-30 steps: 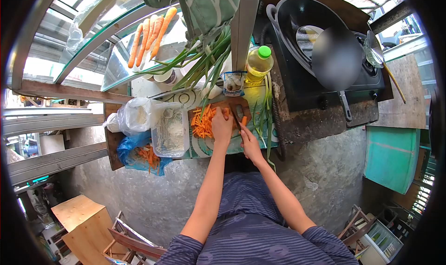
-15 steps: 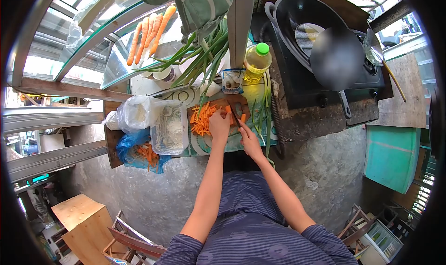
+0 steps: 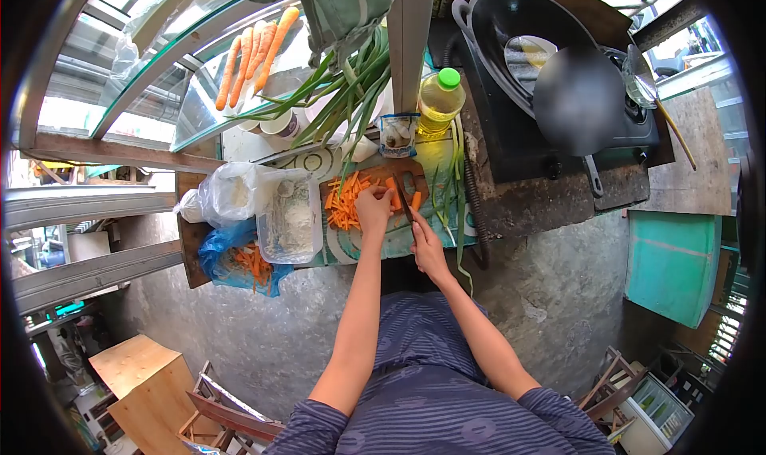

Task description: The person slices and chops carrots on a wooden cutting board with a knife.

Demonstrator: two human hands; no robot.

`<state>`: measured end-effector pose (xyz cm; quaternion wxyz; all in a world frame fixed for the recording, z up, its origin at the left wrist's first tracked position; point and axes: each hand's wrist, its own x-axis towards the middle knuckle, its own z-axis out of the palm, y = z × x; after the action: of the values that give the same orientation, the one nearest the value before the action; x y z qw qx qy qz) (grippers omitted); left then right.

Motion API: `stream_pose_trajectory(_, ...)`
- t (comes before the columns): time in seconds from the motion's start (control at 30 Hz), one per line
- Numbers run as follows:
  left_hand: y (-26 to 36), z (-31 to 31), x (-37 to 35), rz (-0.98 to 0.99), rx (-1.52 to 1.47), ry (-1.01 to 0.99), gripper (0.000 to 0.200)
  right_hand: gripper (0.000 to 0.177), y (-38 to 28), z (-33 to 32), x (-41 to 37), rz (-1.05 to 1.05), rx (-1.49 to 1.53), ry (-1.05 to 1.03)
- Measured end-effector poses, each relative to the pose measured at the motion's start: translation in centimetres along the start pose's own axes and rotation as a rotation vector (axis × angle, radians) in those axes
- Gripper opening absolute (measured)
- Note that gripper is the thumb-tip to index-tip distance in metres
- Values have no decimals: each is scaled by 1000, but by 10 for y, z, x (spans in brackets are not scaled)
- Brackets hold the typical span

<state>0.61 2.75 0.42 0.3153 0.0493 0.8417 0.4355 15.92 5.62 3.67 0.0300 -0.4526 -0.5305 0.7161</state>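
My right hand [image 3: 428, 243] grips a knife [image 3: 404, 202], its blade pointing away from me over a wooden cutting board [image 3: 412, 172]. Beside the blade, my left hand [image 3: 374, 210] has its fingers curled together against a carrot piece [image 3: 392, 191]. A pile of carrot sticks [image 3: 345, 203] spreads over the board's left side, partly behind my left hand. To the right of the knife lies another short carrot piece [image 3: 416, 200].
Left of the board stand a plastic tub of white powder [image 3: 290, 219] and a blue bag with carrot scraps [image 3: 247, 263]. Behind are spring onions [image 3: 351, 96], whole carrots [image 3: 257, 52] and an oil bottle [image 3: 440, 104]. A wok [image 3: 519, 48] and a pan [image 3: 580, 104] sit on the stove at right.
My right hand and the knife have shifted very slightly at the carrot piece. My left hand stays nearly in place, and the view has moved a little.
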Motion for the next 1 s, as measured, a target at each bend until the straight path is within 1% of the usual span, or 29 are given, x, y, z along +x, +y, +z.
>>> stream_pose_trajectory(0.07, -2, 1, 1, 26, 49, 15, 21, 44, 0, 0, 0, 31, 13, -2)
stream_pose_trajectory(0.17, 0, 2, -1, 29, 46, 28, 21, 44, 10, -2, 4, 37, 93, -43)
stream_pose_trajectory(0.27, 1, 2, -4, 82, 89, 70, 20, 44, 9, -3, 2, 47, 80, -29)
stream_pose_trajectory(0.37, -22, 12, 6, 173, 146, 128, 20, 44, 9, -3, 1, 37, 105, -42)
stream_pose_trajectory(0.47, -27, 13, 7, 197, 152, 142, 20, 45, 12, 0, 2, -41, 65, -23)
stream_pose_trajectory(0.57, -25, 12, 9, 187, 156, 120, 20, 44, 16, 3, 6, -125, -196, 34)
stream_pose_trajectory(0.67, -23, 11, 10, 140, 138, 96, 20, 45, 11, 5, 5, -154, -338, 52)
stream_pose_trajectory(0.87, -19, 9, 7, 141, 162, 75, 20, 45, 19, 9, 11, -215, -328, 76)
stream_pose_trajectory(1.0, 1, 2, -4, 65, 70, 37, 20, 44, 15, 7, 8, -147, -254, 85)
